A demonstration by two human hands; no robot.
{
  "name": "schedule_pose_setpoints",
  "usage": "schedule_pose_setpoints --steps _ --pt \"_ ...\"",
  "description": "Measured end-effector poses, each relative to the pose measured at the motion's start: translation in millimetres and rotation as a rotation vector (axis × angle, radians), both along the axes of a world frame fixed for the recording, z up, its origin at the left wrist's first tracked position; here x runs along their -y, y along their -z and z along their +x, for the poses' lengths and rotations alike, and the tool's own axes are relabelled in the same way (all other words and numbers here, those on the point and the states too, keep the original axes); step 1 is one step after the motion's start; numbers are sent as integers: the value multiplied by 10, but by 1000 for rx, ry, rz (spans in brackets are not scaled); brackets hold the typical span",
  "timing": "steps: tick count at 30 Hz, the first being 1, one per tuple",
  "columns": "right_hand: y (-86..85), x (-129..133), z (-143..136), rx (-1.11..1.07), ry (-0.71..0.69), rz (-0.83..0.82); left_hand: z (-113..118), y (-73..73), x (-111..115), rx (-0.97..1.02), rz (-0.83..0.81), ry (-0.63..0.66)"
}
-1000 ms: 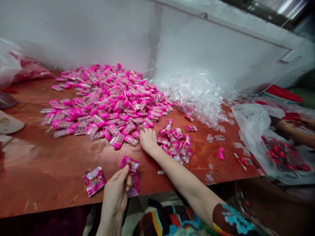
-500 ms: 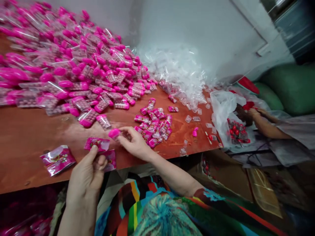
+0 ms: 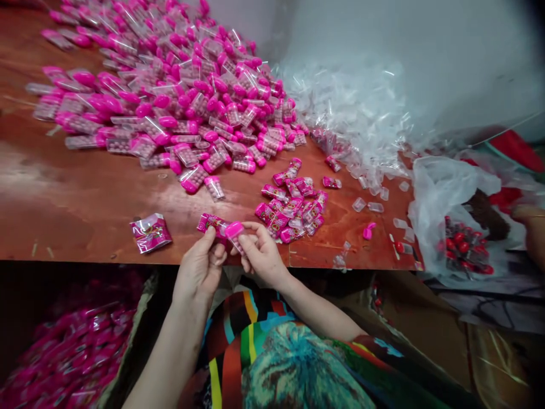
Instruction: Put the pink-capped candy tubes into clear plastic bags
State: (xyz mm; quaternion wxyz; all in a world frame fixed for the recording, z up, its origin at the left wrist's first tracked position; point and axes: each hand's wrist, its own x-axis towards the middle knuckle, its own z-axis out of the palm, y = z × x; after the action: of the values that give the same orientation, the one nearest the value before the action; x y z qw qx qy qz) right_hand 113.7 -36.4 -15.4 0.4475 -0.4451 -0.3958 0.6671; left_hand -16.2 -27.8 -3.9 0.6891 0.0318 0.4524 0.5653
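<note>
In the head view my left hand (image 3: 199, 262) pinches a shiny pink printed sachet (image 3: 209, 221) between thumb and fingers. My right hand (image 3: 266, 258) grips a small candy bottle (image 3: 234, 230) with a pink cap, its clear body partly hidden by my fingers. Bottle and sachet meet at the sachet's right end; whether the bottle is inside it I cannot tell. Just right of my right hand lies a small heap of filled pink sachets (image 3: 293, 207). Left of my hands a flat pink sachet (image 3: 150, 233) rests on the wooden table (image 3: 85, 210).
A large pile of pink-capped bottles (image 3: 183, 96) covers the back left. Clear plastic cups (image 3: 357, 119) are heaped against the wall. A white bag (image 3: 438, 193) holding red-topped items stands at right, near another person's hand (image 3: 528, 218). Below the table edge, a box holds pink sachets (image 3: 85, 341).
My right hand has brought the bottle to the sachet in my left hand, and the hands are now close together. The second sachet under my left fingers no longer shows. The view has shifted left.
</note>
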Motion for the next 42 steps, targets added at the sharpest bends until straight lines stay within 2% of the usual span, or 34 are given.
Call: schedule_pose_setpoints --steps 3,6,10,12,14,18,20,21,23,25,27,28,30,34,36,42 --pt "14 17 11 -17 -12 20 -5 24 24 -35 56 64" --pt "-34 4 48 -50 -37 10 -6 -29 36 -65 96 141" --pt "-89 -31 103 -123 -201 -132 15 -123 44 -102 116 219" --pt "-58 -34 114 -112 -213 -128 34 -131 51 -117 112 254" --pt "2 -22 119 -21 -166 -11 60 -110 62 -119 89 277" --pt "76 13 123 365 -100 372 124 -44 90 -114 61 281" --pt "62 6 117 453 -78 430 143 -32 94 -106 59 282" --pt "47 -6 113 413 -68 390 143 -33 92 -103 58 279" --pt "18 -44 111 219 -89 198 123 -45 77 -109 60 290" --pt "1 -79 130 -4 -173 -13 83 -59 56 -126 78 320" --pt "2 -86 167 -142 -297 -115 44 -66 42 -131 97 348" --pt "6 -75 187 -168 -340 -115 32 -65 41 -127 104 358" --pt "12 -31 215 -95 -339 -40 31 -55 51 -113 108 375" --pt "-37 82 194 382 -177 237 90 -31 104 -109 90 357" --pt "-71 113 159 492 -148 293 107 -29 130 -99 70 349" --pt "-25 135 96 118 -208 4 73 -72 130 -95 29 428"
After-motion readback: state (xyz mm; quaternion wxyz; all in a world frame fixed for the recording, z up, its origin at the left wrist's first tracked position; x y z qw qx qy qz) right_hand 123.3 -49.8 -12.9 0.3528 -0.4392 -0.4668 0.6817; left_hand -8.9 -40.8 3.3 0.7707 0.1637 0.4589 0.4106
